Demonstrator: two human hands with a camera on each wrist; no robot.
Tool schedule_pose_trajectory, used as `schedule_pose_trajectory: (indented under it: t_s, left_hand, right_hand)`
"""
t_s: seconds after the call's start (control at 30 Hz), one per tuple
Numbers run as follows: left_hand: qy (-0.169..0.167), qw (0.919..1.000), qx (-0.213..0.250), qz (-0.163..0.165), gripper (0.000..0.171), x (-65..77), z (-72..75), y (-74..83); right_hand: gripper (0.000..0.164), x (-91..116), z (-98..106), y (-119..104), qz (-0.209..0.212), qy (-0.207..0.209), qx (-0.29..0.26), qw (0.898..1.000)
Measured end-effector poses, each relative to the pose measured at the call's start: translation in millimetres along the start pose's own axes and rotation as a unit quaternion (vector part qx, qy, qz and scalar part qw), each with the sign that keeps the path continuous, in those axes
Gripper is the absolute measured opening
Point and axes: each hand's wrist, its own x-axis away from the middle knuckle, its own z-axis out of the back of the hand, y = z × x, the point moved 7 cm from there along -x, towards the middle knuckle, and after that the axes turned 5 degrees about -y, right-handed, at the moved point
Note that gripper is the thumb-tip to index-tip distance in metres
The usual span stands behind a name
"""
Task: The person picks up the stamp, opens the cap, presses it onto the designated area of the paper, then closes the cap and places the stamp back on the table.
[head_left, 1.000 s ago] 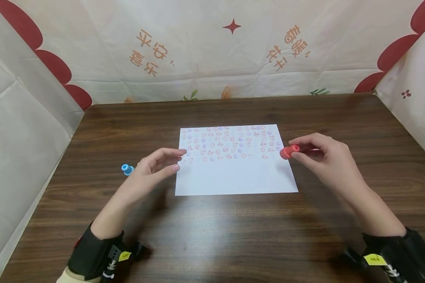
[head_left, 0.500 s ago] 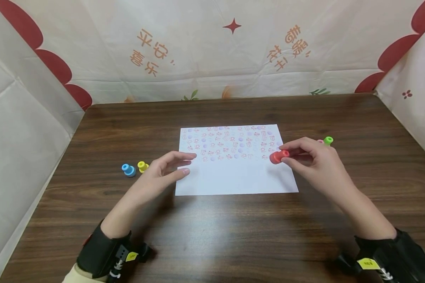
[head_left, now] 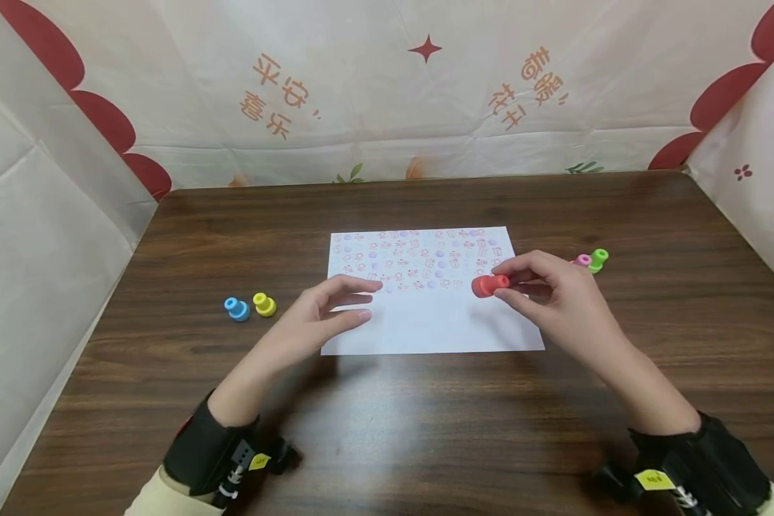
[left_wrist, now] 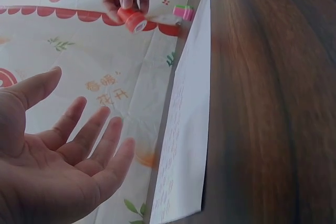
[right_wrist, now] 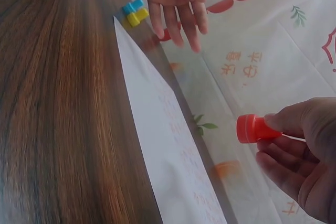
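Note:
My right hand pinches a small red stamp between thumb and fingers, over the right part of a white sheet of paper. The stamp lies tilted in the grip, and its round pale end face shows in the left wrist view, where the red stamp hangs above the sheet. Rows of small red and purple stamped prints fill the sheet's far half; its near half is white. Over the left edge of the paper hovers my left hand, holding nothing, its fingers apart and loosely bent in the left wrist view.
Left of the paper stand a blue stamp and a yellow stamp. A pink stamp, partly behind the right hand, and a green stamp stand on the right. A printed cloth hangs behind the brown wooden table.
The right hand has moved left over the paper with the red stamp. My left hand has moved right, uncovering the yellow stamp; the pink and green ones have come into view.

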Motion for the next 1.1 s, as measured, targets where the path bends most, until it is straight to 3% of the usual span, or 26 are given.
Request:
schedule_pose_trajectory:
  t_s: [0.63, 1.1]
  left_hand:
    - [-0.020, 0.9994, 0.007, -0.029, 0.033, -24.1, -31.0, 9.8]
    - [-0.027, 0.9977, 0.038, -0.049, 0.039, -28.1, -43.9, 13.8]
  right_hand:
    - [0.026, -7, -22, -20, 0.030, -0.007, -0.061, 0.998]
    - [0.023, -7, -44, -32, 0.058, -0.033, -0.119, 0.991]
